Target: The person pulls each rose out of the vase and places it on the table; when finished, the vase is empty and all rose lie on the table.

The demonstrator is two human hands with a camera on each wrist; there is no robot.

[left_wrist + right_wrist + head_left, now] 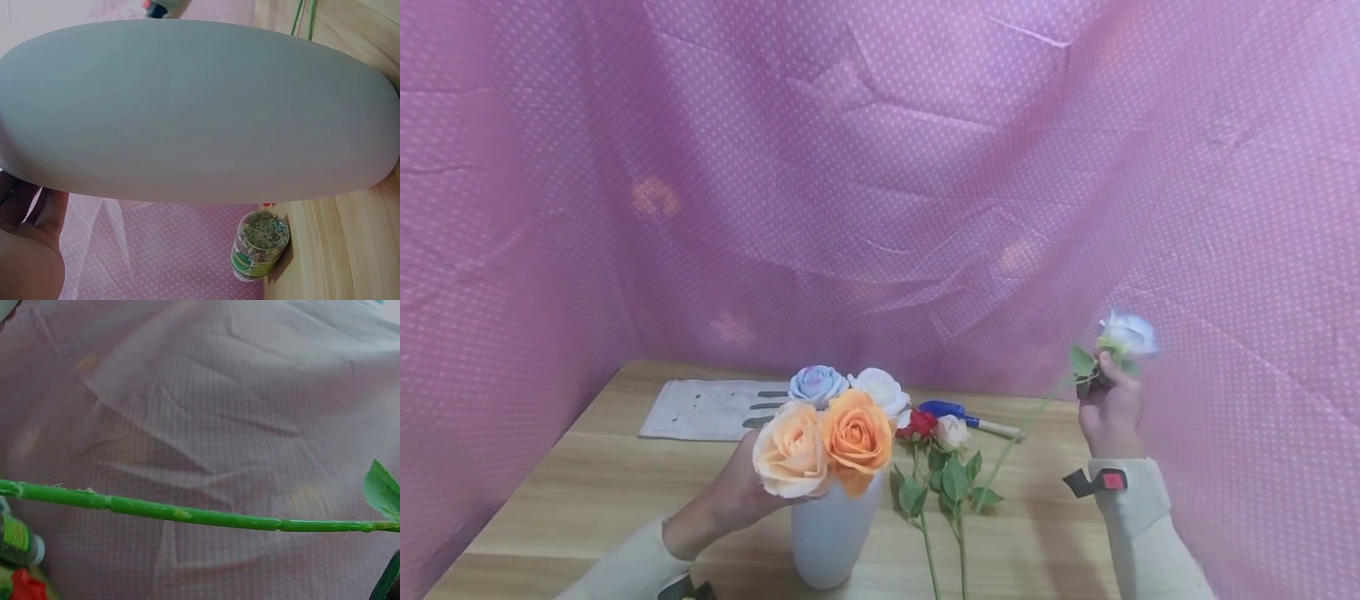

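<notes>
A tall white vase (833, 537) stands on the table, holding an orange rose (857, 435), a peach rose (790, 452), a light blue rose (817, 386) and a white rose (882, 392). My left hand (739, 492) grips the vase near its top, its fingers partly hidden behind the blooms. In the left wrist view the vase's smooth side (200, 112) fills most of the picture. Raised at the right, my right hand (1112, 414) pinches a pale blue-white rose (1129, 335) just below its bloom. That rose's green stem (187, 515) slants down leftward over the table.
A red rose (917, 425) and a cream rose (952, 433) lie right of the vase. Behind them is a blue trowel (942, 408). Dark fork tines (767, 406) overlap a stained white cloth (696, 410). A green-labelled jar (257, 247) shows in the left wrist view.
</notes>
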